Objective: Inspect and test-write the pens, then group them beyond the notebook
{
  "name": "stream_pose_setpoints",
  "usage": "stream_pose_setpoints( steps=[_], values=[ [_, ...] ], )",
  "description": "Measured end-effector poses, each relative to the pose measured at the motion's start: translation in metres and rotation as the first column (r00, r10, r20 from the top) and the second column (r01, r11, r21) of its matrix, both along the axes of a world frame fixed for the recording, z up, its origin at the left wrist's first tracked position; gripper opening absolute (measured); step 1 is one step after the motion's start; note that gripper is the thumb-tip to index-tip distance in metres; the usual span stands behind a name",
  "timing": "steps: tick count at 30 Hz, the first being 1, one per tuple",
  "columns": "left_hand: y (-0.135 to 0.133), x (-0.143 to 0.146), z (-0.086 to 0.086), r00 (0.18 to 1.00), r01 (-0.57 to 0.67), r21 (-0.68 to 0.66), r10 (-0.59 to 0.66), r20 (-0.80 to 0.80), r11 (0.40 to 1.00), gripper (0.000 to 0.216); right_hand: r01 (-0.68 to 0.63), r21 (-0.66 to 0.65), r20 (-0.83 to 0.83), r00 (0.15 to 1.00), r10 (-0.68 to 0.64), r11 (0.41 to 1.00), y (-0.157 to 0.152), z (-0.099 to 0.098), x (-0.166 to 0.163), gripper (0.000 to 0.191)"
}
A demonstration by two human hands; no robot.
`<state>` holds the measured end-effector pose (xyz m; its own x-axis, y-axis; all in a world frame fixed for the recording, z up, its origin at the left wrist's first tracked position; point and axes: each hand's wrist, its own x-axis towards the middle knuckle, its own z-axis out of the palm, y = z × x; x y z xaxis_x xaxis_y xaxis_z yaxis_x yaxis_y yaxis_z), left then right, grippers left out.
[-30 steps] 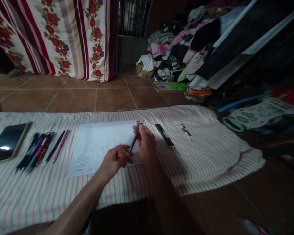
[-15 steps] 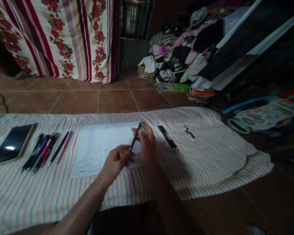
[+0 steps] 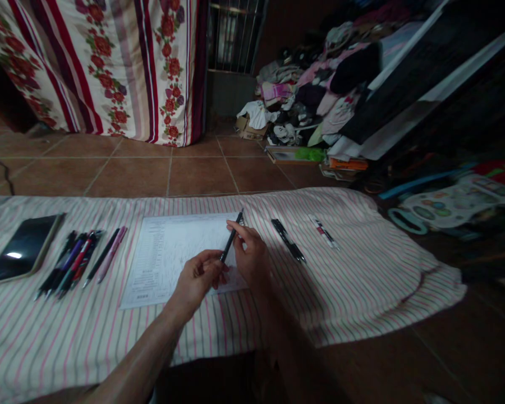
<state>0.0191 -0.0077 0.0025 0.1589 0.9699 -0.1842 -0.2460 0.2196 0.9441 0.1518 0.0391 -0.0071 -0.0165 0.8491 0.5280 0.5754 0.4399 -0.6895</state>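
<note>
Both hands hold one dark pen (image 3: 231,238) above a printed paper sheet (image 3: 168,255). My left hand (image 3: 200,275) pinches the pen's lower end. My right hand (image 3: 250,255) grips its upper part with thumb and fingers. The sheet lies on a pink-striped cloth (image 3: 362,280) spread over the floor. A black pen (image 3: 288,240) and a white pen (image 3: 324,232) lie on the cloth to the right of my hands.
Left of the sheet lies a row of several pens (image 3: 78,259), then a dark phone (image 3: 19,247). Brown floor tiles (image 3: 193,171) stretch beyond the cloth. A floral curtain (image 3: 109,62) hangs at the back; a clothes pile (image 3: 311,95) and toys (image 3: 446,199) sit right.
The view has shifted slightly. My right hand's fingers have slid a little along the pen's upper end; the left hand keeps its pinch on the lower end.
</note>
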Motion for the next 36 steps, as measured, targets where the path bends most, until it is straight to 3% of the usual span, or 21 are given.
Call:
stream_pose_setpoints(
  steps=[7,17,22,36],
  values=[
    [-0.002,0.000,0.002,1.000,0.008,0.047,-0.009,0.008,0.999,0.041,0.041,0.039,0.162,0.986,-0.047,0.998,0.001,0.000,0.010,0.037],
    [-0.007,-0.002,0.000,0.997,0.079,0.066,-0.077,-0.021,0.995,0.040,0.063,0.054,0.171,0.983,-0.071,0.997,0.000,-0.001,0.021,0.038],
    [-0.008,0.001,0.003,0.994,0.106,0.076,-0.103,-0.041,0.991,0.038,0.069,0.077,0.260,0.962,-0.087,0.995,-0.002,-0.002,0.026,0.037],
    [-0.012,0.012,0.017,0.988,-0.131,-0.004,0.130,-0.085,0.991,0.034,0.224,0.165,0.396,0.877,-0.273,0.960,-0.010,0.009,0.033,0.026]
  ],
)
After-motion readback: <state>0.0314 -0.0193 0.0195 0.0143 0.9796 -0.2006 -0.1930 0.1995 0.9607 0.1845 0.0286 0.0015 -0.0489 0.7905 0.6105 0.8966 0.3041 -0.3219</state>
